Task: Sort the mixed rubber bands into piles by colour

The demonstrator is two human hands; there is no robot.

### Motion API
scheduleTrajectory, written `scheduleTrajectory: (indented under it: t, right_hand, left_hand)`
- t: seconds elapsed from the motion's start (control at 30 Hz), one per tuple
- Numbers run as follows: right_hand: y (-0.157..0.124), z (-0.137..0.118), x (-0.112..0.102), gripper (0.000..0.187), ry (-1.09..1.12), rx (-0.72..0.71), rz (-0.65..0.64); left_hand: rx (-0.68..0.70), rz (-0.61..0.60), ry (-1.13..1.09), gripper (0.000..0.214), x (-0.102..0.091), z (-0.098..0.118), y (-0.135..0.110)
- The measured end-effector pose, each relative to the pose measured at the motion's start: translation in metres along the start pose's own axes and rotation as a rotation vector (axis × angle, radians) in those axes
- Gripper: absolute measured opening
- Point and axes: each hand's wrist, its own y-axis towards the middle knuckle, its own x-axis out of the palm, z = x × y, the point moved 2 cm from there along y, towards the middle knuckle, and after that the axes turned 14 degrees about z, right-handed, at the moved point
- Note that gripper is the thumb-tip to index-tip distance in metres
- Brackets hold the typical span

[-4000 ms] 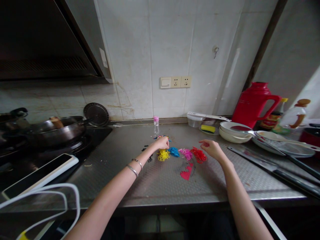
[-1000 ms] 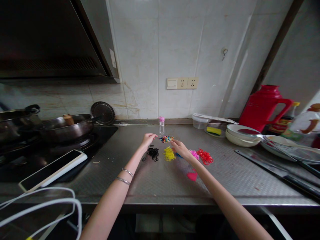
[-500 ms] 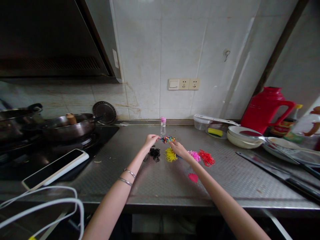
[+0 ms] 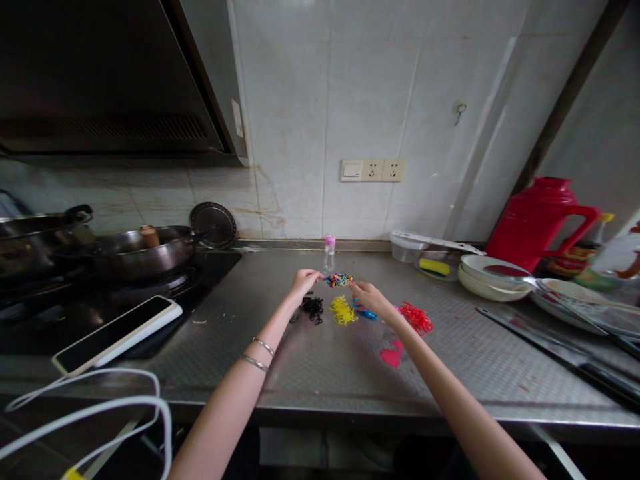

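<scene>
A mixed pile of multicoloured rubber bands (image 4: 340,280) lies on the steel counter between my two hands. My left hand (image 4: 303,284) reaches its left edge with thumb and finger pinched together; a band between them is too small to make out. At the pile's right side, my right hand (image 4: 369,297) has its fingers closed together, their tips by the bands. Closer to me are black rubber bands (image 4: 313,309), yellow ones (image 4: 343,311) and blue ones (image 4: 365,309). Red rubber bands (image 4: 416,318) lie right of my right wrist, with pink ones mostly hidden behind it.
A clear bottle with a pink cap (image 4: 329,253) stands behind the mixed pile. A red heart-shaped piece (image 4: 391,355) lies near my right forearm. On the right are stacked bowls (image 4: 493,283), a knife (image 4: 530,337) and a red thermos (image 4: 535,227); pans (image 4: 143,257) sit left.
My right hand has shifted slightly right, away from the mixed pile, uncovering the blue bands and covering most of the pink ones. My left hand keeps its place. The view has turned a little.
</scene>
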Motion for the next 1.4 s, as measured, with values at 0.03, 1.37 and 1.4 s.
scheduleTrajectory:
  t: [0.03, 1.37, 1.4]
  right_hand:
    - [-0.002, 0.004, 0.0, 0.048, -0.002, 0.037, -0.028]
    - [0.034, 0.022, -0.05, 0.045, -0.071, -0.205, 0.333]
    - [0.038, 0.03, -0.058, 0.046, -0.086, -0.22, 0.402]
  left_hand:
    - [-0.004, 0.001, 0.003, 0.027, 0.0, 0.001, 0.0]
    - [0.004, 0.02, -0.005, 0.024, -0.001, -0.01, 0.0]
    - [0.006, 0.021, 0.007, 0.025, -0.001, -0.011, 0.0]
